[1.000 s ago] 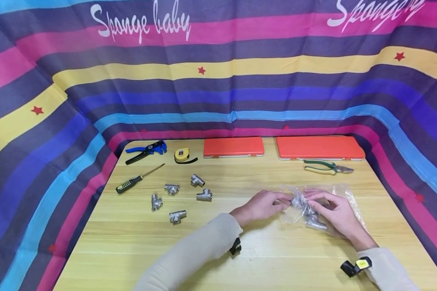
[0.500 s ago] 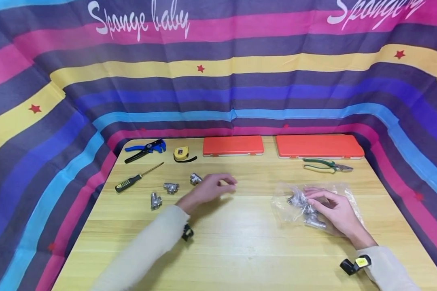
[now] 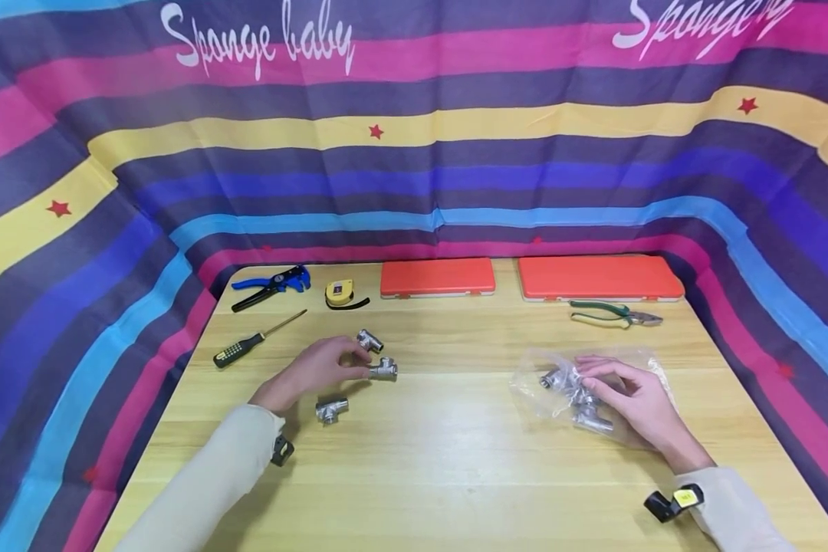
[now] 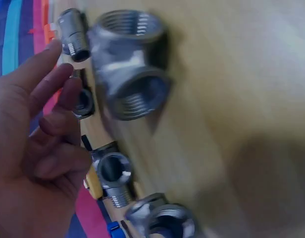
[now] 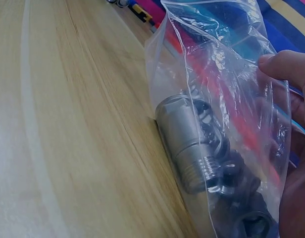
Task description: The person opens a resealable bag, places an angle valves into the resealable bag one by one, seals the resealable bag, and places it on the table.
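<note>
My left hand reaches in among several metal tee pipe fittings on the left of the table. Its fingers are loosely bent around nothing, with the fingertips right by one tee fitting; the head view does not settle whether they touch it. Another fitting lies just behind, and one more is nearer the front. The left wrist view has a fitting large beside the fingers. On the right, my right hand pinches a clear plastic bag with metal fittings inside.
Blue-and-black wire strippers, a screwdriver and a yellow tape measure lie back left. Two red cases, one smaller and one larger, line the back edge. Green-handled pliers lie behind the bag.
My left hand has left the bag and swung left across the table to the loose fittings. My right hand stays in place with the bag.
</note>
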{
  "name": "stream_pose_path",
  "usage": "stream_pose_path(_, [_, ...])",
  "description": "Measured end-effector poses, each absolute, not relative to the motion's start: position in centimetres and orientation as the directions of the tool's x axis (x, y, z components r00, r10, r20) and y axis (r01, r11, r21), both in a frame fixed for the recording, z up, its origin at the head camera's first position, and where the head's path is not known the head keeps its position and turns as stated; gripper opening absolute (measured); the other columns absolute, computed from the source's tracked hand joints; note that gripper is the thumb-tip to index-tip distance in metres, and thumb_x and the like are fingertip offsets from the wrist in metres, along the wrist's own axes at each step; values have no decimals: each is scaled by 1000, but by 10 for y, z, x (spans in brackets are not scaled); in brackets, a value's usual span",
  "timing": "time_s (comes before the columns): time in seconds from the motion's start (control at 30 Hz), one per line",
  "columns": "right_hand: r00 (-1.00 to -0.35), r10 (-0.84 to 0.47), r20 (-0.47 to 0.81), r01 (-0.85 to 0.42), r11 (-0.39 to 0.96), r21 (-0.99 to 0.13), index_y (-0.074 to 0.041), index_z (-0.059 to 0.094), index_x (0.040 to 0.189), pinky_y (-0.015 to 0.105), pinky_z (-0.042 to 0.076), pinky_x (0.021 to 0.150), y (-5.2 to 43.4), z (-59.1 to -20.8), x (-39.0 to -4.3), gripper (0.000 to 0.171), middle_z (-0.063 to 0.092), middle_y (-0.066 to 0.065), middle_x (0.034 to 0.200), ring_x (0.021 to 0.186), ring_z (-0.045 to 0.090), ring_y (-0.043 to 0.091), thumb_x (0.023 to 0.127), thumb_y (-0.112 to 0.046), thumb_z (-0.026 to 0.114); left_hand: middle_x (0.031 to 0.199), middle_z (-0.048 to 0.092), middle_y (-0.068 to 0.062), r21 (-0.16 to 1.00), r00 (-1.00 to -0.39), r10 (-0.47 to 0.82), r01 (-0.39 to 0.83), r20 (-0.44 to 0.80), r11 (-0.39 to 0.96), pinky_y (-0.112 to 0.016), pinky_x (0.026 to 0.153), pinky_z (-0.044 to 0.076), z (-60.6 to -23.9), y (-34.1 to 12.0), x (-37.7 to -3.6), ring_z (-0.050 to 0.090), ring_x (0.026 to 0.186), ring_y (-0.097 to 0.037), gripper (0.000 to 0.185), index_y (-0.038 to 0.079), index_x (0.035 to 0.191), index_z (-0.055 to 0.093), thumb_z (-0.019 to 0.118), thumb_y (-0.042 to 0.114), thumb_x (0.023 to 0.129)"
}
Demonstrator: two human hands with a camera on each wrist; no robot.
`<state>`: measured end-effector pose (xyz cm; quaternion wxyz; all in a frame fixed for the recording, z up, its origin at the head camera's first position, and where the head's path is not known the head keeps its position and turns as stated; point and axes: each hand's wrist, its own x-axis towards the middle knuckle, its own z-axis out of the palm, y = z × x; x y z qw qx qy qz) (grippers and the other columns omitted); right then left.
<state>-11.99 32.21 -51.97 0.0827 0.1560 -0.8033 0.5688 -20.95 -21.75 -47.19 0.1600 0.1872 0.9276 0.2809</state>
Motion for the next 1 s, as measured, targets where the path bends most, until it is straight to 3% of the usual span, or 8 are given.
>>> stream_pose_path(0.1, [-936,-156,316,-350,291,-891,5,77,108,13,51,108,322,-519,-120,16,78,-1,129,131,66,1,98,14,70,115,76,12,546,-873,438,266,-213,795,-52,106,56,-477,-219,-207,69,108,-12,29,27,123,79,82,42,98])
stream_pose_path(0.33, [-939,-145,313,-343,305,-888,3,78,109,12,50,108,321,-520,-118,16,79,2,128,130,66,0,98,13,71,108,75,16,542,-865,466,306,-185,783,-45,100,58,-487,-216,-205,68,99,-5,30,27,126,78,80,40,100])
stream_pose_path(0.57, [-939,-150,309,-341,292,-894,4,78,110,12,49,109,321,-519,-117,17,79,4,129,131,66,2,98,13,71,106,77,10,610,-857,484,291,-177,737,-30,75,53,-488,-203,-206,63,83,-9,23,24,124,78,76,34,104])
stream_pose_path(0.77, [-942,-153,300,-334,315,-888,2,78,111,11,49,108,320,-518,-116,16,78,-4,131,130,66,-1,99,10,71,107,79,8,683,-835,533,312,-135,661,-27,64,51,-484,-163,-203,60,75,-11,21,23,121,79,78,32,102])
stream_pose_path(1.0, [-937,-151,314,-346,316,-883,1,79,109,12,51,107,319,-518,-118,16,78,-1,130,130,66,0,99,11,71,106,79,12,728,-759,641,376,-112,573,-26,78,54,-482,-88,-202,66,86,-5,18,26,118,79,79,32,102])
